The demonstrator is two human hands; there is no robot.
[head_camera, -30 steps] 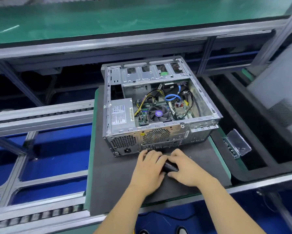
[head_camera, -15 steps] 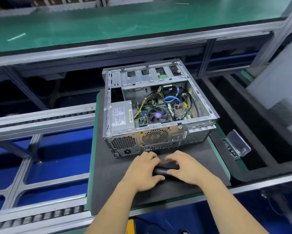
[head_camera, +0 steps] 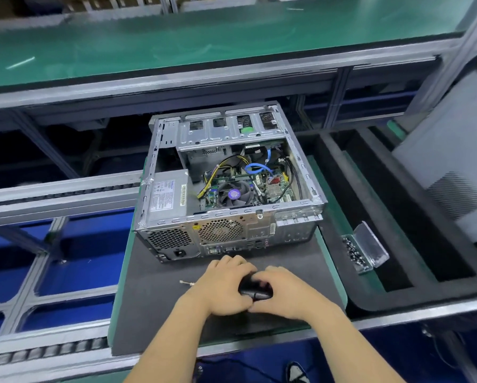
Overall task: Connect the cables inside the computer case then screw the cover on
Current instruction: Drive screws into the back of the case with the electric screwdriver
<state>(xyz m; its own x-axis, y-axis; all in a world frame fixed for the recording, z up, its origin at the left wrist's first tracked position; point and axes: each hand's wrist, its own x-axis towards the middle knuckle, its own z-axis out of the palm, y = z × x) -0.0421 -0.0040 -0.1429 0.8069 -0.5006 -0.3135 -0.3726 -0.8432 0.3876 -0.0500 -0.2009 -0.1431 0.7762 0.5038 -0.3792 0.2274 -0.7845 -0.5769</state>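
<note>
The computer case (head_camera: 231, 189) lay on its side on the dark foam mat (head_camera: 154, 305), open face up and the cover off, its long axis running away from the person and tilted a touch to the left at the far end. Its rear panel with the round fan grille (head_camera: 220, 230) pointed straight back at the person! Inside the shell, the grey power supply (head_camera: 167, 196) filled the near left corner; beside it sat the black cooler fan (head_camera: 234, 193), with yellow and black wires (head_camera: 220, 170) and a looped blue cable (head_camera: 255, 168) over the green board. Off to the right leaned the grey cover panel (head_camera: 452, 161), well apart from the case. Near it, a small clear box (head_camera: 365, 251) lay with its lid open and dark screws in it. Just in front of the rear panel, the left hand (head_camera: 226, 286) and right hand (head_camera: 284, 291) were pressed close together, both curled round a black tool handle (head_camera: 255, 289). A small metal bit (head_camera: 187, 283) lay on the mat just left of the left hand.
</note>
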